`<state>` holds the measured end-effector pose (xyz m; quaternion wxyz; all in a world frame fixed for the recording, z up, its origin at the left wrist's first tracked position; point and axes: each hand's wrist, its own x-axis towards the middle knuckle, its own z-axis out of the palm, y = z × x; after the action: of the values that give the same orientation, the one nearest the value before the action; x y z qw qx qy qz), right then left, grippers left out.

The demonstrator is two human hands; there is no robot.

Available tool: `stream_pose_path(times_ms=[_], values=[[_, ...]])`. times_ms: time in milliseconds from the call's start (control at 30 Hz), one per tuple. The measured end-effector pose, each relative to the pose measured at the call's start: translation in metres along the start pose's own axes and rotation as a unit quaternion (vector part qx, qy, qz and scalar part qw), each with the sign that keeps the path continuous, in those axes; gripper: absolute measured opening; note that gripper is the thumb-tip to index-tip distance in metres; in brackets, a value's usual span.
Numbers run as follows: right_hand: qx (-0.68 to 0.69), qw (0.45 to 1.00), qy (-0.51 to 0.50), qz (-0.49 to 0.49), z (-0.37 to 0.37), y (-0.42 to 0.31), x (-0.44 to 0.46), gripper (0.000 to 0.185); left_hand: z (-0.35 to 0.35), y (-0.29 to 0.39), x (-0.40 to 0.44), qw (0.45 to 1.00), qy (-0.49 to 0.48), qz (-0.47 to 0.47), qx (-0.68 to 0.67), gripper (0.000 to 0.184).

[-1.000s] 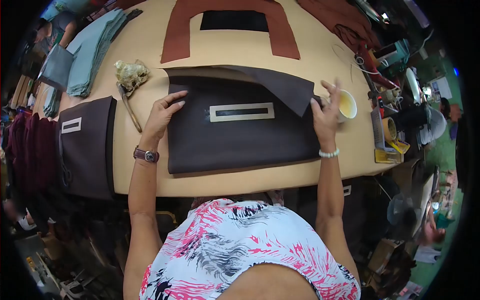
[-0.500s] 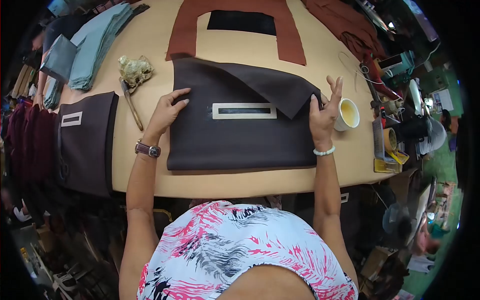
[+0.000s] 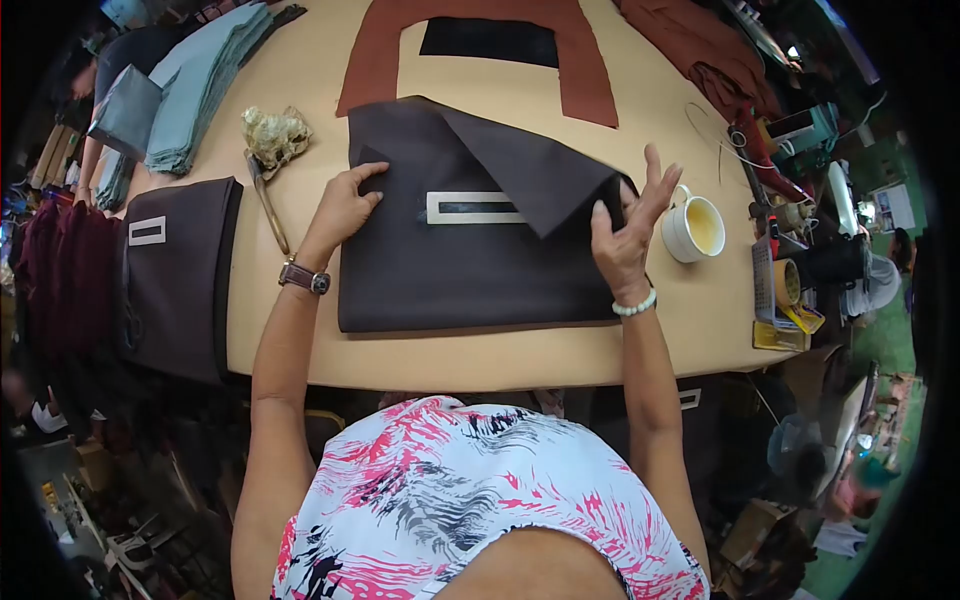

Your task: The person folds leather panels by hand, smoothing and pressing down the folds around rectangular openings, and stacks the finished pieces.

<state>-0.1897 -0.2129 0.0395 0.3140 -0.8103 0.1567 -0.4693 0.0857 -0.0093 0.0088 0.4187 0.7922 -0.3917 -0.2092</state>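
A dark brown sheet of material (image 3: pixel 460 280) lies folded on the table, its upper right corner turned over toward the middle. A pale rectangular frame (image 3: pixel 435 208) with a dark slot sits on it, its right end covered by the flap. My left hand (image 3: pixel 348 205) pinches the sheet's upper left edge between thumb and fingers. At the right edge, my right hand (image 3: pixel 632 235) has its thumb on the sheet near the folded corner, several fingers raised and spread; some fingertips are hidden behind the material. A white cup (image 3: pixel 692 228) with yellowish contents stands just right of it.
Rust-brown cut material (image 3: pixel 590 85) and a black piece (image 3: pixel 490 42) lie beyond. Left are a brush (image 3: pixel 265 200), a crumpled yellowish lump (image 3: pixel 275 137), grey-green sheets (image 3: pixel 200 90) and another dark folded piece (image 3: pixel 180 290). A basket (image 3: pixel 765 285) stands right. Another person's arm shows far left.
The folded corner has swung further left and now covers the frame's right end. My right hand has moved left, away from the cup, while my left hand stays at the left edge.
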Motion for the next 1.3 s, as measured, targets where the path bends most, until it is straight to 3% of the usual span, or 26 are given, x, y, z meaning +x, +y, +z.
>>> stream_pose_path(times_ms=[100,233,300,367,433,533,567,633,700,767,833,900,967,1067,1100,1167,1200,1300], values=[[0.054,0.996,0.058,0.03,0.004,0.009,0.028,0.098,0.003,-0.002,-0.003,0.999,0.028,0.032,0.027,0.04],[0.131,0.982,0.119,0.061,0.006,0.031,0.048,0.098,0.001,0.004,-0.007,0.999,0.027,-0.025,0.033,0.044],[0.168,0.975,0.132,0.067,0.007,0.039,0.048,0.098,0.001,0.021,-0.007,0.968,0.099,0.07,0.22,0.042],[0.204,0.966,0.142,0.071,0.01,0.04,0.043,0.098,0.01,0.048,-0.001,0.888,0.188,0.193,0.373,0.04],[0.219,0.96,0.154,0.081,0.014,0.034,0.041,0.093,0.025,0.085,0.015,0.921,0.101,0.254,0.279,0.029],[0.212,0.957,0.168,0.103,0.014,0.027,0.039,0.086,0.07,0.13,0.04,0.921,-0.173,0.327,0.122,0.023],[0.19,0.962,0.168,0.098,0.014,0.027,0.038,0.086,0.091,0.136,0.047,0.912,-0.178,0.362,0.073,0.025],[0.145,0.971,0.165,0.091,0.013,0.03,0.035,0.086,0.112,0.151,0.067,0.915,-0.133,0.365,0.108,0.024],[0.152,0.972,0.165,0.074,0.015,0.028,0.033,0.086,0.127,0.153,0.108,0.938,-0.044,0.335,0.08,0.031],[0.161,0.975,0.152,0.032,0.019,0.027,0.032,0.086,0.123,0.164,0.141,0.972,-0.13,0.18,-0.072,0.041],[0.1,0.986,0.132,-0.029,0.02,0.026,0.028,0.085,0.144,0.144,0.175,0.971,-0.075,0.207,-0.097,0.042],[0.076,0.986,0.122,-0.082,0.022,0.028,0.026,0.084,0.137,0.152,0.169,0.966,-0.109,0.184,-0.148,0.045],[0.074,0.986,0.127,-0.074,0.025,0.03,0.024,0.082,0.115,0.165,0.143,0.939,-0.24,0.104,-0.221,0.051],[0.075,0.987,0.137,-0.037,0.023,0.023,0.028,0.082,0.101,0.155,0.109,0.918,-0.319,0.221,-0.083,0.049],[0.129,0.982,0.137,-0.003,0.023,0.018,0.028,0.083,0.094,0.165,0.084,0.928,-0.295,0.218,-0.071,0.034],[0.235,0.961,0.132,0.066,0.02,0.004,0.029,0.084,0.094,0.157,0.068,0.955,-0.277,0.104,-0.029,0.028],[0.224,0.962,0.145,0.059,0.016,-0.003,0.033,0.084,0.103,0.144,0.059,0.956,-0.208,0.181,-0.104,0.025],[0.32,0.938,0.123,0.042,-0.001,-0.018,0.032,0.081,0.115,0.123,0.042,0.907,0.015,0.422,-0.012,0.026]])
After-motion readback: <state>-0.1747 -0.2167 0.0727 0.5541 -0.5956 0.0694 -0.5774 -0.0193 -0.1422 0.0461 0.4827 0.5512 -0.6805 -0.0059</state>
